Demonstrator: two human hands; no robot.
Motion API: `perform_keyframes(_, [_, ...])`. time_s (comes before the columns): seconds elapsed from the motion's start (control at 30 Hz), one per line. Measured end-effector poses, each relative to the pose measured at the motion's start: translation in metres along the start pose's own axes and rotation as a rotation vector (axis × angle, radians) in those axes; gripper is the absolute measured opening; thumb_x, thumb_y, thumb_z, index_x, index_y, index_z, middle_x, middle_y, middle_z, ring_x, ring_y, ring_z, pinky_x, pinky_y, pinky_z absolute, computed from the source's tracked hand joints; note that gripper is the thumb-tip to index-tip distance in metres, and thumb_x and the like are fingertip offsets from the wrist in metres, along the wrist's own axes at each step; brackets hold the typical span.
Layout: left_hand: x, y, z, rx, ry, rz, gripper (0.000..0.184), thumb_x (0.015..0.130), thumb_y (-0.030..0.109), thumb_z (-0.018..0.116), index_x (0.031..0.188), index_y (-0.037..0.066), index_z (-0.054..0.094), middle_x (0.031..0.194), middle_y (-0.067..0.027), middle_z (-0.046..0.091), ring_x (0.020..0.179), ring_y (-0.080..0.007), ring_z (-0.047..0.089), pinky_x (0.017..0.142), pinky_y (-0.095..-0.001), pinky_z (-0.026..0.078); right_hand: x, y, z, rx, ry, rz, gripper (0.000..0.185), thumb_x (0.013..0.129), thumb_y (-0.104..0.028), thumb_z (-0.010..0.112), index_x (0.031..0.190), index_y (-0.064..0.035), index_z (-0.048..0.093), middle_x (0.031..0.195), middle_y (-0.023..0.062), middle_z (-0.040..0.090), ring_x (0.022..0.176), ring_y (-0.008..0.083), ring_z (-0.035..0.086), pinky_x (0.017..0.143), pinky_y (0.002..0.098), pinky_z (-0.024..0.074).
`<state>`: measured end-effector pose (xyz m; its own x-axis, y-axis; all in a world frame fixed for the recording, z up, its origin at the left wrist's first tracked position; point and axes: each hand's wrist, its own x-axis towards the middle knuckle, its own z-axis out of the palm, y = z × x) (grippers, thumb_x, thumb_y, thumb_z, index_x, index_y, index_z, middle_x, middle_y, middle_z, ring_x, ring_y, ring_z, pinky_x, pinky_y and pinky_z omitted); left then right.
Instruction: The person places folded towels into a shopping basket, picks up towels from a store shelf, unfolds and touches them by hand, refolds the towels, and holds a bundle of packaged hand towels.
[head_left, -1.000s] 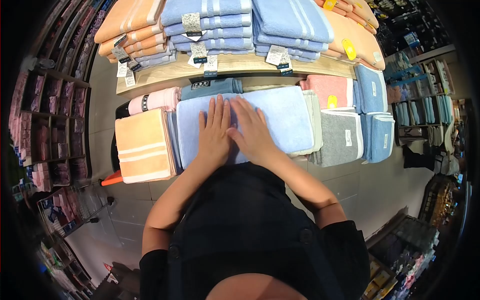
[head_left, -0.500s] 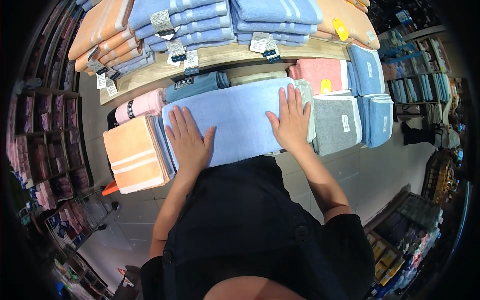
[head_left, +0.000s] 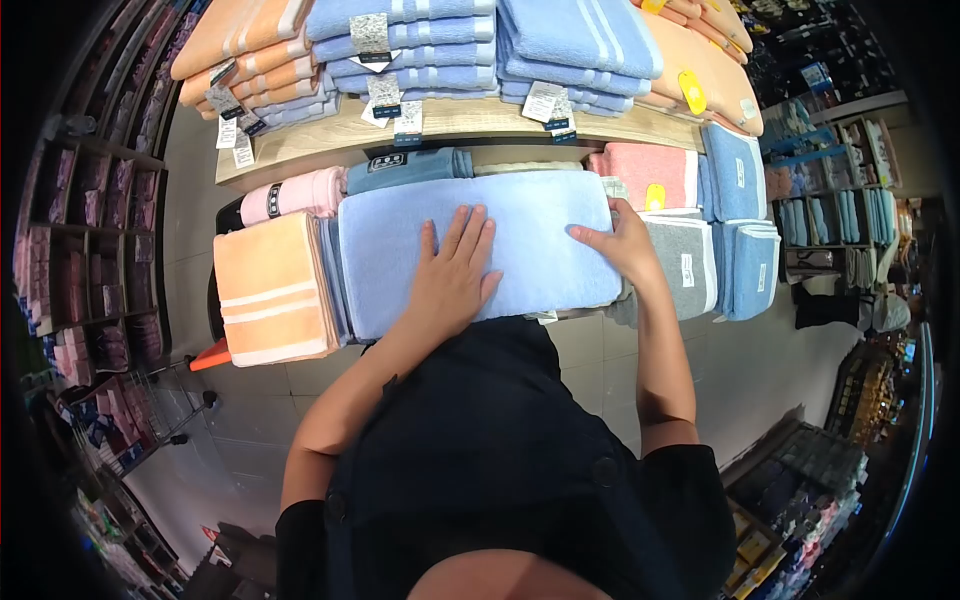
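A light blue towel [head_left: 540, 240] lies folded in a long rectangle on top of other towels in front of me. My left hand [head_left: 455, 265] rests flat on its middle, fingers stretched out. At the towel's right edge is my right hand [head_left: 625, 240], with the thumb on top and the fingers curled round the side, gripping it. Left of the blue towel stands a folded orange towel [head_left: 272, 290] with white stripes. A grey towel [head_left: 682, 265] is just right of my right hand.
Behind is a wooden shelf [head_left: 330, 140] with tagged stacks of blue towels [head_left: 580, 45] and orange towels [head_left: 240, 35]. Rolled pink [head_left: 300, 195] and dark blue towels [head_left: 410, 168] sit below it. Denim-blue towels [head_left: 745, 260] stand at the right. A cart [head_left: 160, 400] is at the lower left.
My left hand has slid right from the towel's left side to its middle. My right hand has moved to the right edge and closed round it.
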<state>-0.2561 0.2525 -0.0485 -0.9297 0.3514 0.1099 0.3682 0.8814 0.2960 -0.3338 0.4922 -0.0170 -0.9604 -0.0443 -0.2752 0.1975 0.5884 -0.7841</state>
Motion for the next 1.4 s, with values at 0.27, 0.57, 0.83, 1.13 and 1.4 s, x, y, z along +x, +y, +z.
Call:
perform_keyframes(0.27, [-0.032,-0.007,-0.019,-0.022,0.042,-0.153,0.06,0.084,0.028,0.054,0.133,0.002,0.034,0.144,-0.0144,0.023,0.135,-0.0335,0.018,0.099,-0.0627,0.019,-0.019,-0.081,0.008,0.685,-0.437,0.077,0.035,0.077,-0.013,0.068,0.107,0.0015,0.057,0.094,0.0072,0.063,0.081,0.0128,0.06,0.072,0.0249,0.0484])
perform_keyframes(0.57, [-0.091,-0.018,-0.028,-0.248,-0.161,-0.252,0.064,0.078,0.037,0.061,0.125,-0.002,0.042,0.131,-0.0188,0.039,0.127,-0.0394,0.028,0.1,-0.057,0.024,-0.01,-0.145,0.157,0.445,-0.793,-0.003,0.037,0.078,-0.022,0.066,0.1,0.002,0.049,0.068,0.008,0.059,0.05,0.01,0.056,0.043,0.0189,0.0421])
perform_keyframes(0.83, [-0.102,-0.016,-0.048,-0.29,-0.189,-0.159,0.044,0.08,0.03,0.062,0.11,-0.001,0.054,0.11,-0.0221,0.053,0.103,-0.0372,0.051,0.085,-0.0439,0.04,-0.017,-0.135,0.168,0.349,-0.758,-0.198,0.042,0.083,-0.024,0.064,0.112,0.001,0.047,0.081,0.0085,0.061,0.064,0.0121,0.058,0.056,0.0247,0.0465])
perform_keyframes(1.13, [-0.072,-0.016,-0.088,-0.44,0.006,-0.066,0.07,0.071,0.026,0.072,0.129,0.002,0.04,0.129,-0.0203,0.042,0.121,-0.0372,0.039,0.099,-0.0467,0.031,-0.006,-0.062,0.105,0.329,-0.353,-0.11,0.061,0.08,-0.023,0.067,0.128,-0.0006,0.036,0.101,0.0149,0.058,0.08,0.0142,0.056,0.067,0.0276,0.0471])
perform_keyframes(1.4, [-0.059,-0.009,-0.036,-0.183,0.166,-0.185,0.086,0.067,0.013,0.072,0.138,0.001,0.024,0.139,-0.0253,0.027,0.129,-0.0373,0.029,0.103,-0.0467,0.027,-0.02,-0.084,0.106,0.682,-0.547,0.109,0.073,0.086,-0.031,0.06,0.139,-0.002,0.02,0.11,0.0161,0.056,0.097,0.018,0.054,0.081,0.0297,0.0431])
